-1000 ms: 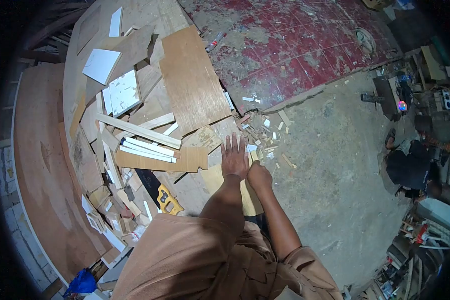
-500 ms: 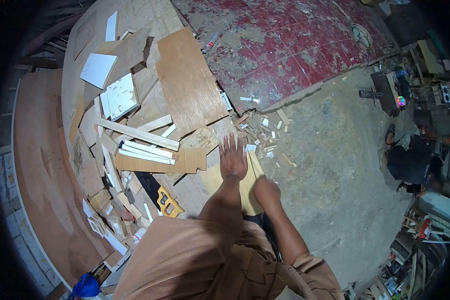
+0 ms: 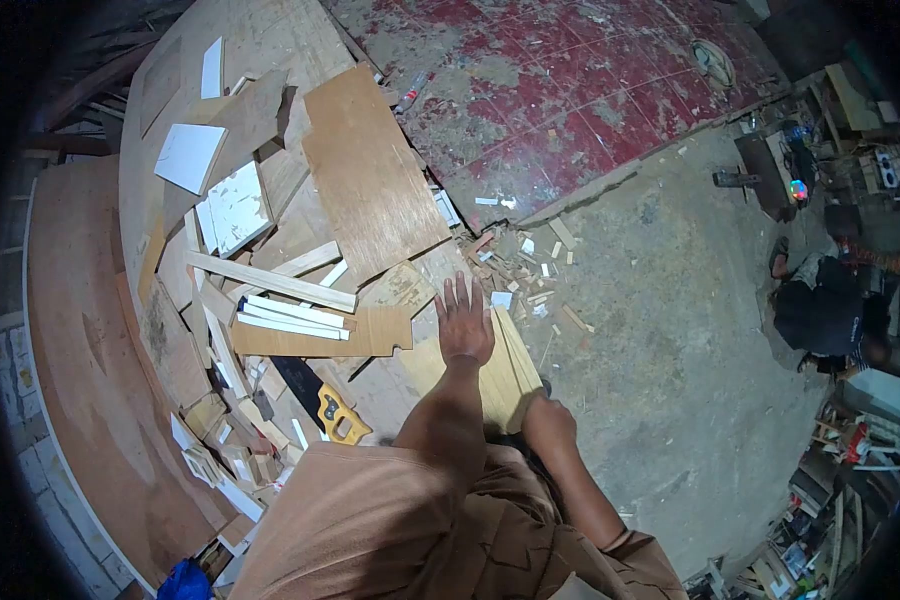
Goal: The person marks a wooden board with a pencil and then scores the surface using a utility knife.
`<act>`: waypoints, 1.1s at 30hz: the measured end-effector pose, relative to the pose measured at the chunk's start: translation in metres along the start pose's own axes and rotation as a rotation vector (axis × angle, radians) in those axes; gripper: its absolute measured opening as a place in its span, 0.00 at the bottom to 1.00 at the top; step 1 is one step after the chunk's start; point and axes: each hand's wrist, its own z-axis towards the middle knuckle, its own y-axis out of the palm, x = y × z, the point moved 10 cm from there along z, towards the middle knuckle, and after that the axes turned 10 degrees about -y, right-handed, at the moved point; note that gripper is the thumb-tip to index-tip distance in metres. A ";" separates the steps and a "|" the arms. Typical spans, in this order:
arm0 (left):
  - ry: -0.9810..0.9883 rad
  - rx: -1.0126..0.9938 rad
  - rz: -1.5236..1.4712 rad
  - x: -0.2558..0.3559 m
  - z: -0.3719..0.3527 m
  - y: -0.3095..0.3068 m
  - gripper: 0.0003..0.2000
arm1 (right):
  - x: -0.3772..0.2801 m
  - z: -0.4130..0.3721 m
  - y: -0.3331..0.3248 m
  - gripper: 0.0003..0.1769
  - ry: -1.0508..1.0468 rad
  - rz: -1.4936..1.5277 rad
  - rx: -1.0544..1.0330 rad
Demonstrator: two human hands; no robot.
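Observation:
My left hand [image 3: 465, 330] lies flat, fingers stretched forward, pressing on a pale sheet of thin wood [image 3: 507, 365]. Lines run lengthwise along the sheet near its right side. My right hand [image 3: 550, 422] is closed in a fist at the sheet's lower right edge, close to my body. A small dark tip shows by its fingers, but what they grip is hidden. Left of my left arm lies a handsaw [image 3: 320, 400] with a black blade and yellow handle. A brown strip of board [image 3: 380, 328] with white-faced strips [image 3: 295, 317] on it lies beyond the saw.
A large brown plywood piece [image 3: 370, 180] lies ahead, with white-faced offcuts [image 3: 192, 157] to its left. Small wood scraps [image 3: 525, 275] litter the concrete floor [image 3: 660, 330]. Red tiles [image 3: 570, 110] cover the far floor. Another person [image 3: 820, 315] is low down at the right.
My right hand has moved down along the sheet's right edge toward my body. My left hand stays flat in place. The view has shifted slightly.

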 end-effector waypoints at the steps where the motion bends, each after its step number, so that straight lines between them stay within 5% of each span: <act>1: 0.003 0.002 -0.014 0.000 -0.001 0.000 0.30 | 0.001 -0.010 -0.001 0.13 0.037 -0.022 -0.066; 11: 0.007 -0.005 0.023 -0.002 0.001 0.010 0.31 | -0.050 0.129 0.008 0.17 -0.105 0.047 0.038; 24: 0.015 0.007 -0.029 0.001 0.001 -0.001 0.32 | 0.019 -0.005 0.013 0.13 0.046 0.051 0.054; 33: 0.025 0.023 -0.013 0.000 0.000 0.000 0.31 | -0.021 0.083 0.023 0.14 -0.115 0.036 0.128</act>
